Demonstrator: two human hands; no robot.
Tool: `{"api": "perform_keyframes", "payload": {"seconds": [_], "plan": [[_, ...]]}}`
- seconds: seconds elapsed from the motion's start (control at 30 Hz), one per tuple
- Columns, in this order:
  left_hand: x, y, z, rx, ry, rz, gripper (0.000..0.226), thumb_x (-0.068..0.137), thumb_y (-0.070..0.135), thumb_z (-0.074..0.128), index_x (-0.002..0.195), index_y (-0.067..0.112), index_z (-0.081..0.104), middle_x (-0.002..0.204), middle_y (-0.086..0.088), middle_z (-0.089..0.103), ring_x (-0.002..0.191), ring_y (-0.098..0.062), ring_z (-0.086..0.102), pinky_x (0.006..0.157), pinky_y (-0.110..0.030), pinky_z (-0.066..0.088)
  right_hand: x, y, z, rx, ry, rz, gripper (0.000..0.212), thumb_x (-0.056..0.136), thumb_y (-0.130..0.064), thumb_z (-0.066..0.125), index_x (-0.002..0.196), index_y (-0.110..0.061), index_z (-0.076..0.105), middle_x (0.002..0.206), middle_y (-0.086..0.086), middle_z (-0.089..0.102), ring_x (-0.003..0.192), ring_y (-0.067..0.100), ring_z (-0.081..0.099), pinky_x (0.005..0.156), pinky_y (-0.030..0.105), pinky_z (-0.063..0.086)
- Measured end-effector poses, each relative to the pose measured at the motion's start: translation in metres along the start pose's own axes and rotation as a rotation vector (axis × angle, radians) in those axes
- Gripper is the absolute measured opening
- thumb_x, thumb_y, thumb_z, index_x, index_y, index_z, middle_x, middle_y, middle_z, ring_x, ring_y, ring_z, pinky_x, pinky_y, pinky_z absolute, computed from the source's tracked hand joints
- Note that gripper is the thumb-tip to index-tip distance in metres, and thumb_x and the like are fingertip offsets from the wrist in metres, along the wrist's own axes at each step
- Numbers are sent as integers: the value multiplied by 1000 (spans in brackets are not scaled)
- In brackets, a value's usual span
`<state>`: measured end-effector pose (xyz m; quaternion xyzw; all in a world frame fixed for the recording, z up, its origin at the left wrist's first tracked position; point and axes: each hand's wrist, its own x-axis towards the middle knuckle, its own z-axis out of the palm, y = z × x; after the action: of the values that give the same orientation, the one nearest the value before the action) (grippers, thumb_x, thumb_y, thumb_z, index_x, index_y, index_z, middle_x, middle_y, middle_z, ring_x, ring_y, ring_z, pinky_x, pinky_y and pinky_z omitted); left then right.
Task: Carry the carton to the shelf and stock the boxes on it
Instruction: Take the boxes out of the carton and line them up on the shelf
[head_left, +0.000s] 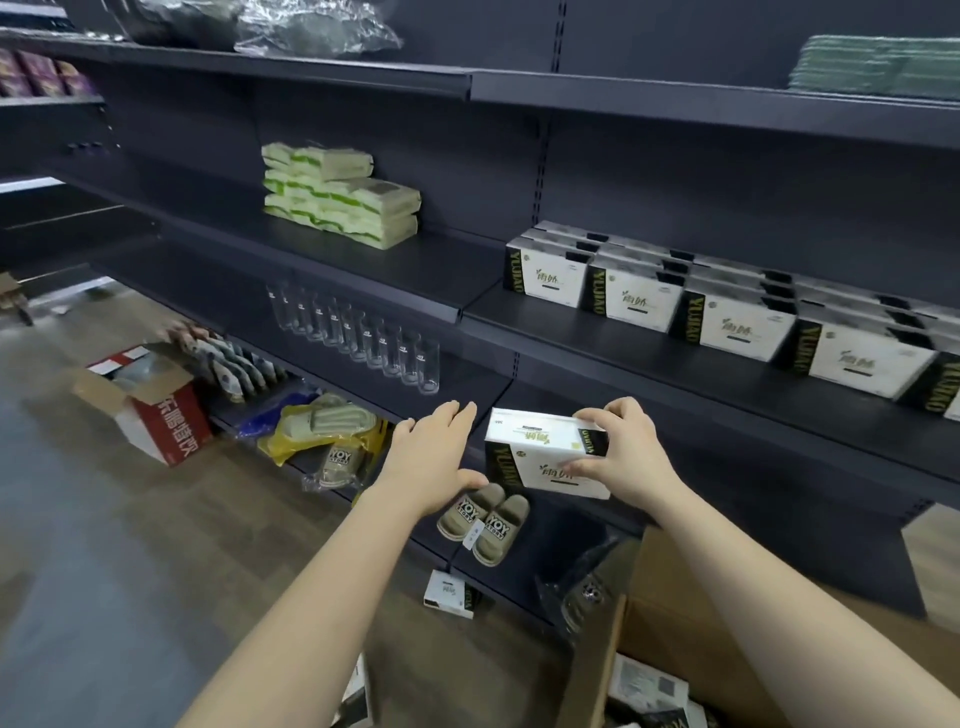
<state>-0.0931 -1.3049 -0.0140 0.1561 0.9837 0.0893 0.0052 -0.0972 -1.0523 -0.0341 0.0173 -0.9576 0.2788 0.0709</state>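
Note:
My right hand (621, 452) grips a white and black box (540, 454) in the air, in front of the lower dark shelf. My left hand (434, 457) hovers just left of the box, fingers spread and straight, holding nothing. Several matching boxes (727, 306) stand in rows on the middle shelf (649, 358) at the right. The brown carton (691, 618) sits open at the bottom right, with more boxes (649, 686) inside it. One box (451, 595) lies on the floor by the shelf foot.
Green and white packs (340, 195) are stacked on the middle shelf, left. Clear glasses (358, 338) line the shelf below. Slippers (485, 522) and bagged slippers (327, 431) lie on the bottom shelf. A red and white carton (150, 400) stands open on the wooden floor.

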Motion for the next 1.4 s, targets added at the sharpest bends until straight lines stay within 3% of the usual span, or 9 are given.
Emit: {"api": "perform_keyframes", "payload": {"seconds": [0.2, 0.47, 0.7, 0.97, 1.2, 1.4], "plan": [[56, -20, -18, 10, 11, 23, 94, 87, 53, 63, 157, 21, 9, 162, -2, 18, 146, -21, 24, 118, -45, 18, 61, -8, -4, 22, 18, 22, 71, 68, -38, 86, 131, -25, 57, 116, -6, 35, 118, 19, 34, 102, 34, 35], [117, -34, -38, 46, 4, 86, 84, 87, 54, 62, 153, 17, 24, 156, -1, 31, 140, -22, 35, 117, -46, 23, 122, -21, -18, 5, 139, 63, 73, 71, -40, 83, 136, -27, 53, 131, 3, 37, 123, 28, 36, 106, 40, 35], [175, -42, -35, 18, 24, 185, 81, 86, 55, 63, 150, 20, 28, 152, 0, 35, 137, -22, 38, 114, -45, 26, 169, -24, -26, 4, 245, 130, 73, 71, -43, 83, 136, -27, 53, 133, 6, 40, 125, 31, 37, 106, 42, 37], [249, -64, -41, 1, -27, 292, 78, 86, 55, 63, 149, 21, 32, 150, 0, 38, 134, -23, 42, 109, -42, 32, 228, -36, -9, -153, 283, 224, 68, 78, -46, 76, 138, -26, 51, 143, 9, 32, 129, 37, 31, 108, 41, 33], [290, -89, -45, 1, -43, 343, 78, 86, 54, 63, 150, 22, 31, 149, -2, 39, 135, -25, 39, 109, -43, 30, 267, -43, 12, -276, 331, 216, 77, 71, -43, 82, 137, -20, 49, 134, 7, 32, 119, 32, 34, 94, 36, 42], [312, -107, -46, -7, -35, 358, 76, 86, 53, 64, 150, 26, 31, 148, -2, 40, 134, -26, 39, 107, -41, 30, 293, -41, 23, -271, 364, 262, 75, 77, -39, 80, 140, -18, 45, 141, 8, 31, 128, 35, 31, 100, 39, 41]]}}
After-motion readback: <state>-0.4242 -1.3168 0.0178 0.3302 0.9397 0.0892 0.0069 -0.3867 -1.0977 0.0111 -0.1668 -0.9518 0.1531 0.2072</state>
